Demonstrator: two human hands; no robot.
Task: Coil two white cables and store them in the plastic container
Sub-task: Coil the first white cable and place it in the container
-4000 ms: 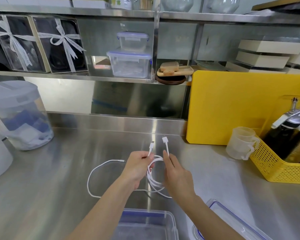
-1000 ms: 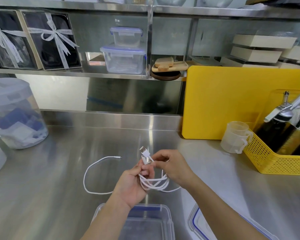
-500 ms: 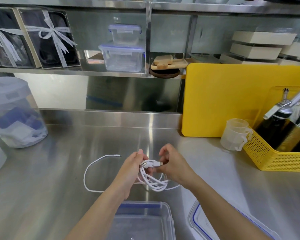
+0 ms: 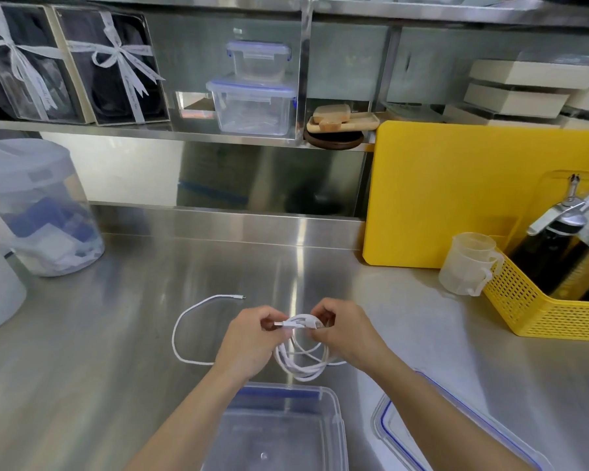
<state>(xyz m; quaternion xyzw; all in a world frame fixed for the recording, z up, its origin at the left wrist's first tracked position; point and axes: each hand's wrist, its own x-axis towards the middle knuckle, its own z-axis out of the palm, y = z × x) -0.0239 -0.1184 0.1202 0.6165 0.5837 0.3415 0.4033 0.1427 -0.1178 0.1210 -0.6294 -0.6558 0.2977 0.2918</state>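
A coiled white cable (image 4: 301, 363) hangs in loops between my hands above the steel counter. My left hand (image 4: 249, 345) pinches its top from the left and my right hand (image 4: 346, 333) pinches it from the right, with both plugs lying across the coil's top. A second white cable (image 4: 187, 326) lies loose on the counter in a wide arc to the left, its plug pointing right. The clear plastic container (image 4: 283, 433) stands open just below my hands. Its blue-rimmed lid (image 4: 432, 426) lies to the right.
A yellow cutting board (image 4: 463, 195) leans against the back wall. Right of it stand a clear measuring cup (image 4: 468, 263) and a yellow basket (image 4: 544, 311) with bottles. A large lidded tub (image 4: 34, 212) sits at the left. Shelves above hold boxes and containers.
The cable ends have gone from sticking up to lying across the coil's top, held between both hands. The coil has tightened. The loose cable has not moved.
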